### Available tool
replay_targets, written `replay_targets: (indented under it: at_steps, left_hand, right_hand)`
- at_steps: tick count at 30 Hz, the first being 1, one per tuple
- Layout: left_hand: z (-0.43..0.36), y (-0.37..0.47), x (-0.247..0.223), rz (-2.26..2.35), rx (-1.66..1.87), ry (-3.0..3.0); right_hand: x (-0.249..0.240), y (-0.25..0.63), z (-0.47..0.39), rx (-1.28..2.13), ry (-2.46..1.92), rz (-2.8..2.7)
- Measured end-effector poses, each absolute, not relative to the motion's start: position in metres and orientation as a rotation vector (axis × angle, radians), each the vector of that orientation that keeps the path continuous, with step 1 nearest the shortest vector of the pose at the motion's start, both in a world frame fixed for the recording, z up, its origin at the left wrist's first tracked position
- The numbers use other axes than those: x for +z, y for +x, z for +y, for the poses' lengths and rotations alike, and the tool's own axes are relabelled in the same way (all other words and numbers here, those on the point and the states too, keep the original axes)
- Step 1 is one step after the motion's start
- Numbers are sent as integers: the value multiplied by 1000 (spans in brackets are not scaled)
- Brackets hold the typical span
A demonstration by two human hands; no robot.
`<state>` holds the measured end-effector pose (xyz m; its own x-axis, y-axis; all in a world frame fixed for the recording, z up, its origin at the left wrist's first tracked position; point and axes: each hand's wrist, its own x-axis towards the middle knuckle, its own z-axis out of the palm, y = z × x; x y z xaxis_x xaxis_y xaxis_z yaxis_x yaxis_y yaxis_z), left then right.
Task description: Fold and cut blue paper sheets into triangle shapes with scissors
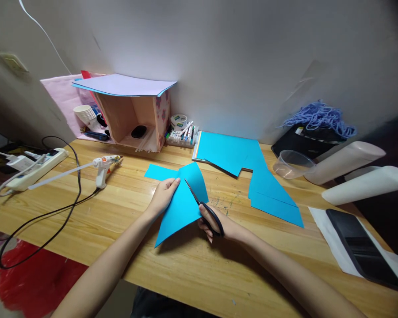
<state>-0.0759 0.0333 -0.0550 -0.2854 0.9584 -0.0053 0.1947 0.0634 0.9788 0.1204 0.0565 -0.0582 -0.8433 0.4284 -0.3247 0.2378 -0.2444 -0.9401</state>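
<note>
At the far left, a white power strip (40, 170) lies plugged full on the wooden table (129, 176). Next comes a white glue gun (102, 171), its stick poking out behind, then an open-fronted box (163, 119) against the wall with a pale sheet (126, 85) over its top. In front of me, the left hand (163, 195) pinches a bright blue paper (181, 214) between thumb and fingers, raised above the tabletop. The right hand (228, 224) is curled round the black handles of the scissors (193, 192), whose blades lie across that paper, tips near the left thumb; I can't tell how far they cut. Rightward rest a larger notched blue sheet (232, 150), a clear tub (293, 164), blue yarn (320, 117) on a black bag (290, 139), and a phone (361, 247) on white tissue (321, 225).
</note>
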Motion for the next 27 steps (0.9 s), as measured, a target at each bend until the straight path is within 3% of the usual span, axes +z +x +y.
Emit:
replay_targets:
  at_steps: [27]
  left_hand:
    - [33, -67, -55, 1458, 1258, 1031]
  right_hand:
    - [-59, 121, 55, 2131, -826, -1882]
